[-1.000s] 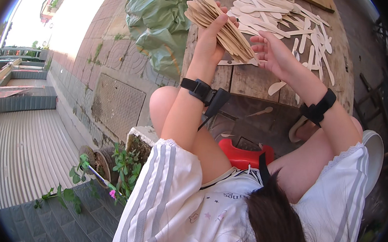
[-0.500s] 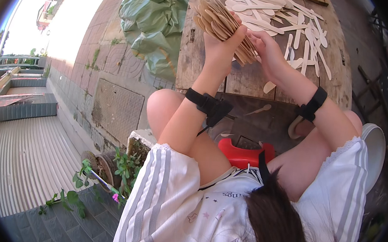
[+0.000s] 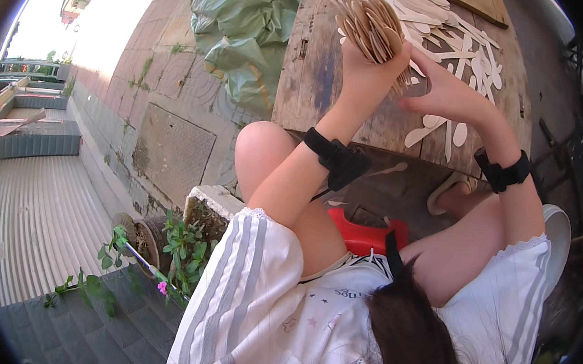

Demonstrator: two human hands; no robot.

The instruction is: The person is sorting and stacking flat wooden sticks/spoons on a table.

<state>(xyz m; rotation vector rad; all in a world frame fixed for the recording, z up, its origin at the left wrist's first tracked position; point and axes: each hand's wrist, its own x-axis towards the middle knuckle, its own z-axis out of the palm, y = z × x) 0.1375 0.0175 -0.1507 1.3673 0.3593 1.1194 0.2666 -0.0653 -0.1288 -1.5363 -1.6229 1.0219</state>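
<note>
A thick bundle of flat wooden cutlery [image 3: 372, 28] stands in my left hand [image 3: 372, 71], whose fingers and thumb are wrapped round it above the table. Its rounded ends fan out at the top. Close by on the right, my right hand [image 3: 448, 92] curves with thumb and fingers wide apart. Its fingertips come up to the bundle's side, partly behind my left thumb; whether they touch it I cannot tell. More loose wooden cutlery [image 3: 483, 66], spoons and knives among it, lies scattered over the wooden table [image 3: 314, 80] beyond and beneath my hands.
A crumpled green plastic sack [image 3: 245, 32] rests against the table's left side. A wooden board or tray edge [image 3: 477, 1] sits at the far right of the tabletop. Below are a red seat [image 3: 363, 235] and a dropped spoon [image 3: 395, 168]. Potted plants [image 3: 185, 245] stand at left.
My right hand has opened wider, its thumb dropping away from the bundle's lower end. The bundle in my left hand is more upright. The whole view has shifted slightly.
</note>
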